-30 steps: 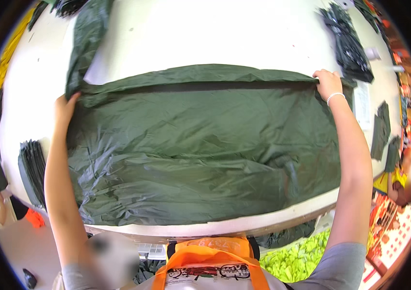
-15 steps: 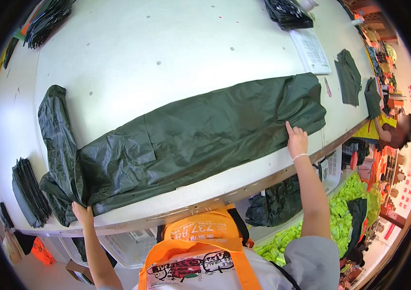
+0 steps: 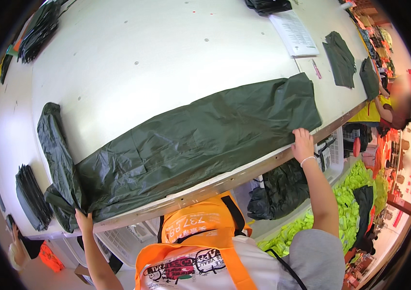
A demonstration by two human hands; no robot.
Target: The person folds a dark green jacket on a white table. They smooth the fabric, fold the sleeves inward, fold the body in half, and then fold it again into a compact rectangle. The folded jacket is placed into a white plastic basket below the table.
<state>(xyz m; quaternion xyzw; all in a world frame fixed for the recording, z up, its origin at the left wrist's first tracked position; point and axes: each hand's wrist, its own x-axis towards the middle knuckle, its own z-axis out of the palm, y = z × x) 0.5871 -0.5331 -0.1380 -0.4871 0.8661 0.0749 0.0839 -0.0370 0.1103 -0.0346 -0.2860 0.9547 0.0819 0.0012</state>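
A long dark green, shiny rainwear-like garment [image 3: 200, 133] lies along the near edge of the white table, folded lengthwise. At its left end a narrow sleeve-like part [image 3: 58, 140] points away from me. My left hand [image 3: 84, 221] grips the garment's near left corner at the table edge, fingers closed and partly hidden. My right hand [image 3: 303, 144] is at the near right corner, its fingers bent over the garment's edge.
A stack of folded dark pieces [image 3: 32, 198] stands at left, another dark bundle [image 3: 38, 31] far left. Papers [image 3: 295, 33], a pink-handled tool [image 3: 316, 69] and folded green pieces [image 3: 339, 60] lie right. Lime-green items [image 3: 307, 222] fill the space below. A person [image 3: 396, 104] works far right.
My right hand has moved from the garment's top surface to its near right corner. The right end lies flatter and straighter. My left hand stays at the left corner; the view has shifted.
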